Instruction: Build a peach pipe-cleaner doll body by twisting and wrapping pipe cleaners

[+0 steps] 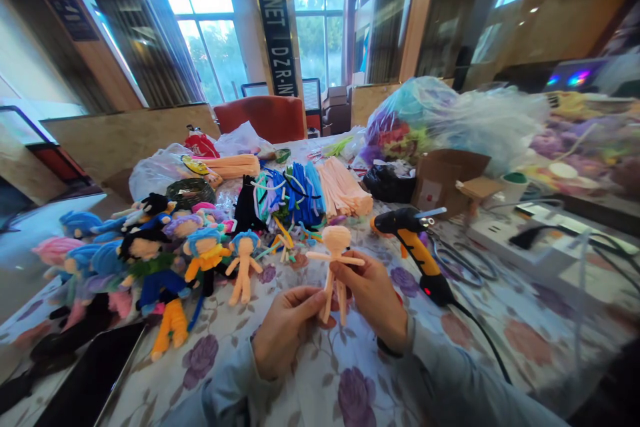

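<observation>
Between my hands, above the flowered tablecloth [200, 360], is a peach pipe-cleaner doll [336, 238] with a round head, outstretched arms and two dangling legs. My left hand [289, 327] pinches one of its legs between thumb and fingertips. With my right hand [371, 290] I grip its body just under one arm; my fingers hide part of the torso. Left of it lies a similar peach doll [244, 268] with blue hair. Farther left is a pile of finished-looking dolls, among them one in a yellow top [204, 255] and one with a green top [147, 267].
A yellow-black glue gun [423, 253] with a lit red light stands at the right, its cord trailing forward. Behind are bundles of blue [305, 197] and peach pipe cleaners [343, 187]. A power strip [505, 233] sits right; a dark tablet-like slab [93, 377] lies front left.
</observation>
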Available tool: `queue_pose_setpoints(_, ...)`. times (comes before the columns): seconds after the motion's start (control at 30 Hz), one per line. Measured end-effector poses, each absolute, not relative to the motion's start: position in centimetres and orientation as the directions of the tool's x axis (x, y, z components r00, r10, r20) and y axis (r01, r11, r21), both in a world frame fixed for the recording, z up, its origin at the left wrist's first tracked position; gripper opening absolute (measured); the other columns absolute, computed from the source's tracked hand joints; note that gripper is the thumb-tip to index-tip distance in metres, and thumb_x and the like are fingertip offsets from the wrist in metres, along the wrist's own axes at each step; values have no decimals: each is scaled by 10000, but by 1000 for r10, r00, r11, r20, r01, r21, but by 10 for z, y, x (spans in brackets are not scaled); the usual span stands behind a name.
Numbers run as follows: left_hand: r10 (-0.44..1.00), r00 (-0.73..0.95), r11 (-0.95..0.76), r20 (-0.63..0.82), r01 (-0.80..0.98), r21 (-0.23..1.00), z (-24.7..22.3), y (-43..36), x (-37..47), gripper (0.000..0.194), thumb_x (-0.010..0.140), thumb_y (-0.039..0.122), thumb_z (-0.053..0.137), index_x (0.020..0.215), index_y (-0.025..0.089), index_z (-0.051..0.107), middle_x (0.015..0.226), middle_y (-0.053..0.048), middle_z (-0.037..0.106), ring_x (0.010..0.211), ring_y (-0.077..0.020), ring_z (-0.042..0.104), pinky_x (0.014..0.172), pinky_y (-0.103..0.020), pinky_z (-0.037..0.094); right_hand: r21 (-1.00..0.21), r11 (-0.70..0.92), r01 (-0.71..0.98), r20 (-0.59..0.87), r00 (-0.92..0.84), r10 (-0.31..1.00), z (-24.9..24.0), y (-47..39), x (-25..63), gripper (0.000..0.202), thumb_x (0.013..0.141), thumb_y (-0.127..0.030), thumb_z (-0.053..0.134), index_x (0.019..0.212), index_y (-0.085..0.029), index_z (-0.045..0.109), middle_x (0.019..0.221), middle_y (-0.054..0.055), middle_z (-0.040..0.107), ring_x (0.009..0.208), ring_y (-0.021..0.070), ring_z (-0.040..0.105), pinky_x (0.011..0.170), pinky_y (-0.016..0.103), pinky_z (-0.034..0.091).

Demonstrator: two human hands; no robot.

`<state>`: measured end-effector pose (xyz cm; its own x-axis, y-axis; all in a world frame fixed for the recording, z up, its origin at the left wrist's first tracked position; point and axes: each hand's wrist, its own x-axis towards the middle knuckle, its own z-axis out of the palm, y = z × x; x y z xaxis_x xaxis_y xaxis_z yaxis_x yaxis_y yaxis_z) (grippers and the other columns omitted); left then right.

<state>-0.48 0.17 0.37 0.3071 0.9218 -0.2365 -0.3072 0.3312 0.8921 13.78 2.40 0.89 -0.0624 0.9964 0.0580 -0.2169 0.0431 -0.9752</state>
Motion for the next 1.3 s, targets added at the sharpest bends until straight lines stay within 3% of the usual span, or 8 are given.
queue_pose_setpoints(0.33, 961, 166, 252, -220, -203, 946, 2, 3, -5, 119, 549, 198, 790, 564, 155, 681, 525, -1, 642, 446, -74, 499, 427, -168, 338, -959, -6, -282, 35, -138, 990, 5, 23, 138, 245, 733, -392, 631, 701, -185, 505, 504, -61, 508, 409, 99, 480, 372, 202, 345)
queue_pose_setpoints(0.5, 977, 119, 187, -176, -93, 978, 5, 3, -6, 90, 574, 235, 758, 605, 159, 720, 557, -17, 655, 480, -97, 506, 466, -196, 367, -971, 4, -239, 52, -193, 980, 5, 24, 138, 261, 730, -383, 648, 672, -176, 500, 515, -46, 543, 421, 100, 503, 379, 198, 358)
queue_pose_setpoints(0.63, 989, 119, 74, -88, 114, 991, 10, 1, -5, 105, 651, 272, 711, 686, 185, 759, 568, -11, 662, 538, -125, 543, 531, -214, 403, -979, 62, -196, 92, -149, 985, 2, 25, 139, 267, 750, -398, 635, 670, -180, 504, 505, -50, 535, 400, 95, 480, 363, 200, 336)
queue_pose_setpoints(0.87, 984, 159, -139, 76, 432, 891, 11, -3, -7, 177, 760, 238, 595, 774, 233, 772, 629, -21, 709, 591, -177, 615, 575, -248, 436, -981, 126, -145, 140, -90, 986, 1, 23, 138, 285, 760, -397, 627, 634, -188, 481, 488, -49, 510, 408, 97, 465, 386, 210, 341)
queue_pose_setpoints(1.03, 956, 211, -287, 202, 548, 786, 16, -5, -9, 212, 758, 213, 593, 615, 236, 749, 546, -7, 664, 536, -154, 576, 543, -240, 384, -985, 145, -97, 154, -91, 984, 0, 22, 136, 261, 771, -375, 620, 637, -194, 487, 498, -42, 521, 429, 102, 471, 400, 216, 340)
queue_pose_setpoints(1.1, 969, 195, -233, 152, 508, 830, 16, -5, -9, 203, 756, 229, 596, 620, 223, 746, 542, -10, 658, 531, -148, 563, 534, -235, 379, -986, 130, -108, 140, -91, 986, 0, 22, 136, 256, 763, -364, 623, 631, -195, 484, 491, -46, 516, 423, 102, 469, 393, 214, 338)
queue_pose_setpoints(1.2, 975, 216, -14, -49, 278, 960, 14, -4, -9, 184, 758, 305, 606, 736, 195, 752, 582, -17, 668, 478, -120, 525, 469, -212, 356, -984, 103, -149, 116, -81, 990, 2, 23, 138, 252, 751, -359, 630, 632, -192, 483, 483, -58, 495, 409, 100, 468, 376, 207, 335)
queue_pose_setpoints(1.3, 953, 277, 106, -127, 91, 990, 11, -1, -8, 268, 767, 382, 599, 695, 157, 726, 499, -1, 602, 413, -81, 456, 423, -191, 297, -983, 113, -143, 123, -63, 990, 2, 24, 140, 237, 753, -350, 627, 643, -186, 497, 489, -65, 477, 417, 99, 471, 379, 201, 334)
